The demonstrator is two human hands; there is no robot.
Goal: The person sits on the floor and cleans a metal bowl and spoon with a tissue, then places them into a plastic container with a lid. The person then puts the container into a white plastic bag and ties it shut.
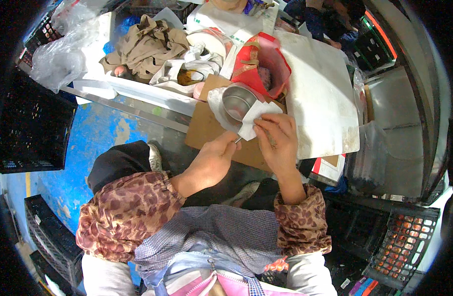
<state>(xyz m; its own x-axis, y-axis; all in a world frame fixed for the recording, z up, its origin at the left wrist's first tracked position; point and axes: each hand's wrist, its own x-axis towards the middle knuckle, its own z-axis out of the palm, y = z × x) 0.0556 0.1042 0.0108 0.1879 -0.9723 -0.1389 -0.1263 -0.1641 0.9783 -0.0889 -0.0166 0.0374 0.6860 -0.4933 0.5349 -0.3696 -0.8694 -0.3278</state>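
My left hand (213, 157) grips a thin metal handle (237, 140); its far end is hidden by a white paper tissue (264, 111). The tissue is pinched in the fingers of my right hand (280, 138), against the tool. Just beyond both hands, a round stainless steel bowl (238, 97) is tilted so that its inside shows, with a whitish patch at its bottom. Crumpled white paper or plastic (216, 99) lies at the bowl's left side. Under these is a sheet of brown cardboard (197, 127).
A red bag (245, 59) stands open behind the bowl. To its right lies a white board (319, 92). Brown cloth (145, 48) and white straps fill the back left. Black plastic crates (34, 122) stand at both sides. Another person (322, 18) sits at the back right.
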